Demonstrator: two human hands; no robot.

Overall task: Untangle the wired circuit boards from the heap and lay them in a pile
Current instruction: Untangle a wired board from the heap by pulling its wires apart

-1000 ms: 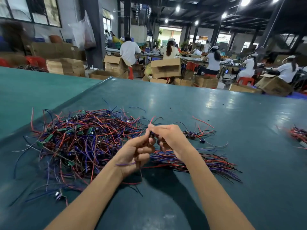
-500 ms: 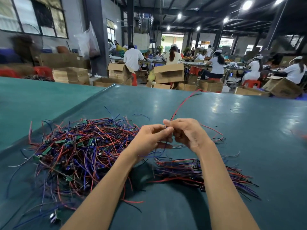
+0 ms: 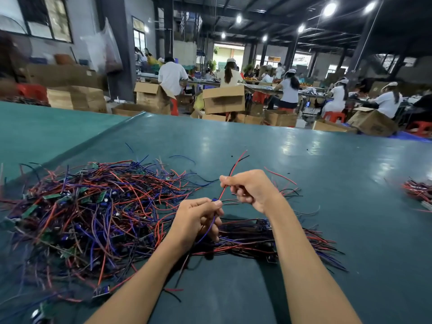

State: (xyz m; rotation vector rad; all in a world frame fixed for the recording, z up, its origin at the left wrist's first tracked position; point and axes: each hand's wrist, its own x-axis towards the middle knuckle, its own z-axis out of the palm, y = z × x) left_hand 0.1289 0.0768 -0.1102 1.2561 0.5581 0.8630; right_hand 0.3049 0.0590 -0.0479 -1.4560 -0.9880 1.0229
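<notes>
Untangling in hand: L hand [image 3: 198, 220] pinches blue wire [image 3: 209, 228], R hand [image 3: 252, 190] pinches red wire [image 3: 223, 191], frame centre. Next: pull free, lay on pile [image 3: 254, 242].

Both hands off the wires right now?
No, the right hand pinches a red wire and the left hand grips a blue wire.

The large teal table cover [image 3: 304, 183] is seen as a smooth sheet with a soft sheen, ceiling lamps being mirrored in it as pale patches. The tangled heap of red, blue and black wires [image 3: 93, 206] and the thin red wire [image 3: 225, 188] are sheathed in smooth plastic; small green circuit boards [image 3: 52, 196] among them look matt. Brown cardboard boxes [image 3: 223, 99] beyond the far edge are dull and papery.
</notes>
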